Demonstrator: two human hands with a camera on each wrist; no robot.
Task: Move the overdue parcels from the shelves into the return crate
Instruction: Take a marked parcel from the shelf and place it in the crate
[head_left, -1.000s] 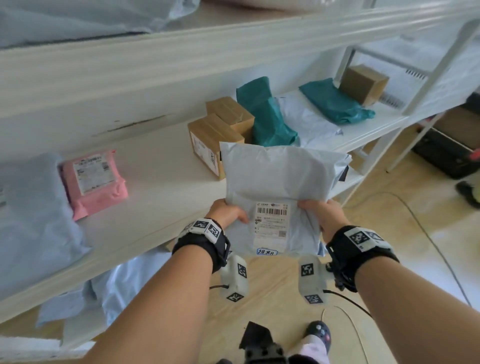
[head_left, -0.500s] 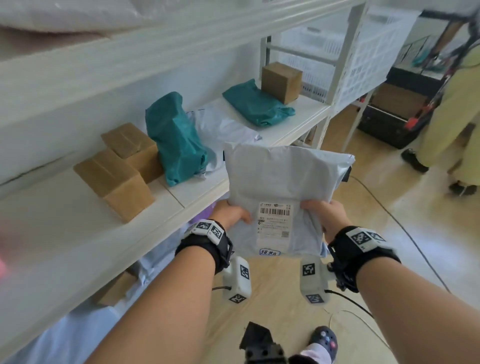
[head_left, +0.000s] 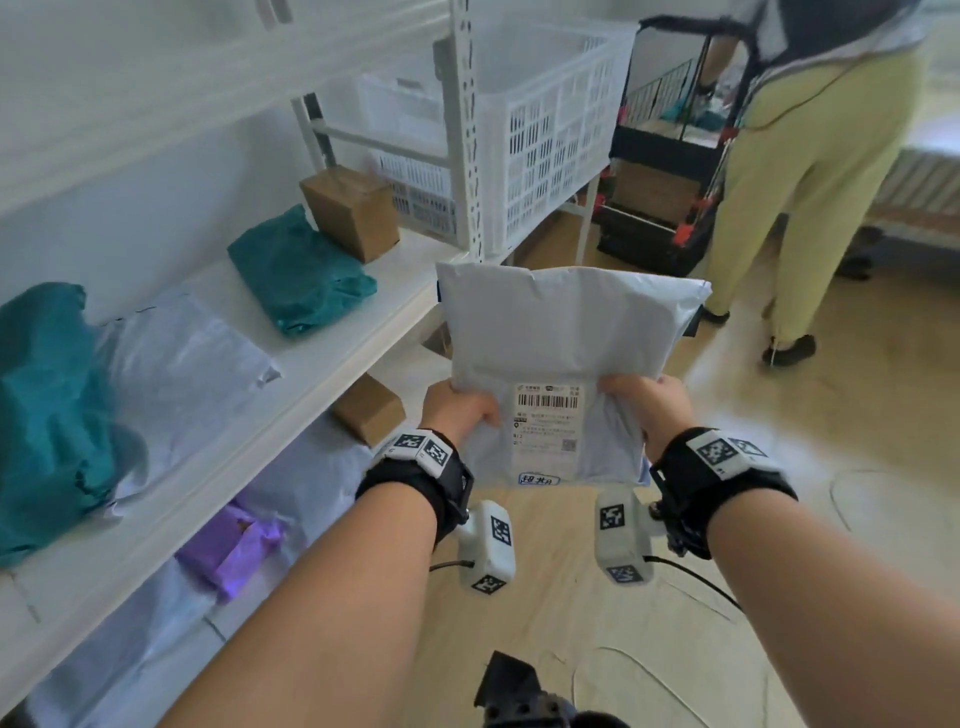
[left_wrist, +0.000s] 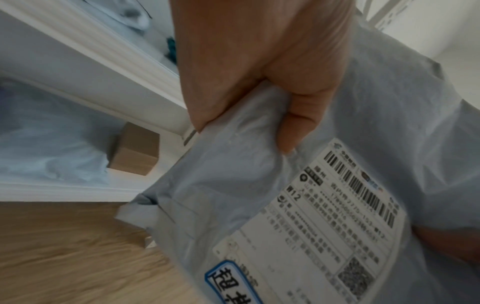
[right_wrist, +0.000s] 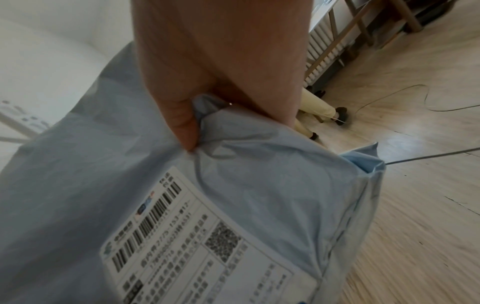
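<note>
I hold a pale grey poly-bag parcel (head_left: 566, 332) upright in front of me, its white shipping label (head_left: 545, 426) facing me. My left hand (head_left: 460, 410) pinches its lower left edge, thumb on the front. My right hand (head_left: 641, 402) pinches the lower right edge the same way. The left wrist view shows the parcel (left_wrist: 259, 185) gripped by my left hand (left_wrist: 259, 67); the right wrist view shows the parcel (right_wrist: 259, 185) bunched under my right hand's (right_wrist: 215, 72) thumb. A white slatted crate (head_left: 545, 130) stands ahead beyond the shelf's end.
The white shelf (head_left: 332, 358) on my left carries teal bags (head_left: 301, 275), a grey bag (head_left: 176, 364) and a cardboard box (head_left: 350, 213). Lower down lie a small box (head_left: 370, 408) and a purple parcel (head_left: 228, 545). A person in yellow trousers (head_left: 800, 171) stands right. Cables (head_left: 691, 577) lie on the floor.
My view has swung to the right along the shelf, bringing the white crate and the standing person closer. Both hands keep the same hold on the grey parcel.
</note>
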